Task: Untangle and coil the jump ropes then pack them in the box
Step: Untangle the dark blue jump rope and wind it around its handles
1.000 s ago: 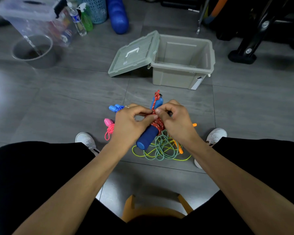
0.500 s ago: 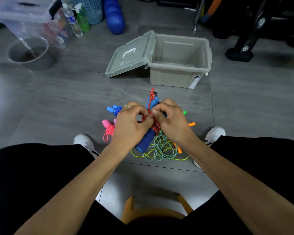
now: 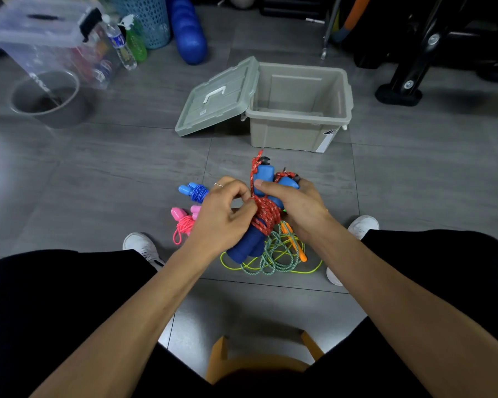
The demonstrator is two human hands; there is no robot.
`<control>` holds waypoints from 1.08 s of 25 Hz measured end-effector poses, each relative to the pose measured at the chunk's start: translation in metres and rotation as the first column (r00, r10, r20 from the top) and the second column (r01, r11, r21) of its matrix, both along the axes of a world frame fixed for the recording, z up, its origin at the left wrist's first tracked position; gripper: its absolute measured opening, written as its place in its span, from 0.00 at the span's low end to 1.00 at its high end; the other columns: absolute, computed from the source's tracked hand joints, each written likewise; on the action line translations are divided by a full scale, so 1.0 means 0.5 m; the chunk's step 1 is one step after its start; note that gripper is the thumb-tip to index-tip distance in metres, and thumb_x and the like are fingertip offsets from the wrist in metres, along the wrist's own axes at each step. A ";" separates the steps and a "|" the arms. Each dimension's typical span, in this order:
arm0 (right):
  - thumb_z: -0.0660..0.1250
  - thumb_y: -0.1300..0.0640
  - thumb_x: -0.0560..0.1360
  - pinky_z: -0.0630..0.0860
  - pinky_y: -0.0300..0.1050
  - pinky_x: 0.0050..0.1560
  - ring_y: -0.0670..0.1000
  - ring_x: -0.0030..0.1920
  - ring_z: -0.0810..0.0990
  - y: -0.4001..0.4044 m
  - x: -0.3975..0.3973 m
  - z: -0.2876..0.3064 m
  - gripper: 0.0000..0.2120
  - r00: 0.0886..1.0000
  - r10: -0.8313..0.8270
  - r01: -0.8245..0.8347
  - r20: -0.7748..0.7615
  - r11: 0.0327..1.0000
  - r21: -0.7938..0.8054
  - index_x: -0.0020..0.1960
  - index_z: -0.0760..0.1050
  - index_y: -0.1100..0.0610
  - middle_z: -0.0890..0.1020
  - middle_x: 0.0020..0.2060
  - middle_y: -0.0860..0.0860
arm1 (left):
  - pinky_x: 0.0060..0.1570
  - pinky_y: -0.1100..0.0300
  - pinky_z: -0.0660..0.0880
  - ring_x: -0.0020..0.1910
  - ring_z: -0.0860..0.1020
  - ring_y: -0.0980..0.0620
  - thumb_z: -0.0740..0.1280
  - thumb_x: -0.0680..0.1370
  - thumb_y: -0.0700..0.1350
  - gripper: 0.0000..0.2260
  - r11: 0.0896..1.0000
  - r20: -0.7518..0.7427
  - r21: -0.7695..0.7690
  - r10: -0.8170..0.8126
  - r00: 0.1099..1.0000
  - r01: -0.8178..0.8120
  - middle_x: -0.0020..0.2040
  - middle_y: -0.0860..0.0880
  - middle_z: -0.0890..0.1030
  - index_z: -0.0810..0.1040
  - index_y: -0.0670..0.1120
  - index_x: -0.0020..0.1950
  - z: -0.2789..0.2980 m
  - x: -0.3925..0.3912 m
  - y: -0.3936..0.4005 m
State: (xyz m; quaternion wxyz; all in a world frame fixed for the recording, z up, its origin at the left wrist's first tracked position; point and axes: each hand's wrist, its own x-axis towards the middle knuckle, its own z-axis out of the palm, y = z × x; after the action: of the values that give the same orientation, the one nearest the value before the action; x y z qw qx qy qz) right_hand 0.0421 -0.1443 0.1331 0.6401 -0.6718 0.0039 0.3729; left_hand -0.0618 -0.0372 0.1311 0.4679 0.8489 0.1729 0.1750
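Home gym: foam roller, exercise machine base

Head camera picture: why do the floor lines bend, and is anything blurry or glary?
Head view: the wide-angle lens bows the floor tile seams; the clear plastic bin at top left is smeared and soft; pale glare washes the floor at the left edge; hands and red rope are sharp.

The person wears black shorts that fill the lower left and lower right of the frame. Both forearms are bare, without sleeves. The left hand has a thin silver ring. The shoes are white.
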 end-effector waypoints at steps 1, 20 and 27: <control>0.79 0.54 0.62 0.78 0.63 0.50 0.58 0.40 0.81 0.001 -0.002 -0.004 0.17 0.999 -0.034 0.034 0.007 0.999 0.010 0.45 0.79 0.60 0.83 0.39 0.58 | 0.45 0.61 0.70 0.42 0.73 0.54 0.61 0.71 0.46 0.07 1.000 -0.004 -0.009 0.015 1.000 -0.015 0.40 0.47 0.75 0.72 0.45 0.36 0.000 0.001 -0.002; 0.76 0.60 0.67 0.75 0.65 0.58 0.60 0.47 0.81 0.001 0.008 -0.031 0.19 0.980 -0.099 0.129 -0.175 0.977 0.169 0.55 0.77 0.66 0.83 0.46 0.61 | 0.45 0.56 0.71 0.40 0.74 0.50 0.64 0.76 0.37 0.13 0.623 -0.236 -0.753 0.042 0.971 -0.210 0.36 0.49 0.77 0.78 0.50 0.34 -0.025 0.011 0.022; 0.74 0.54 0.71 0.79 0.57 0.54 0.55 0.44 0.83 0.017 0.005 -0.080 0.10 0.995 -0.050 0.052 -0.082 0.999 0.013 0.47 0.78 0.58 0.84 0.43 0.57 | 0.51 0.45 0.77 0.42 0.81 0.43 0.67 0.77 0.49 0.08 0.479 -0.455 -0.793 -0.057 0.888 -0.376 0.44 0.42 0.83 0.79 0.45 0.48 -0.060 -0.007 0.017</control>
State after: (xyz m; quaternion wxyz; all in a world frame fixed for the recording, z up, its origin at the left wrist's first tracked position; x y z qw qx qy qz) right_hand 0.0446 -0.1361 0.0932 0.6539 -0.6506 0.0443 0.3837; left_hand -0.0655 -0.0288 0.1012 0.7609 0.4934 0.4138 -0.0795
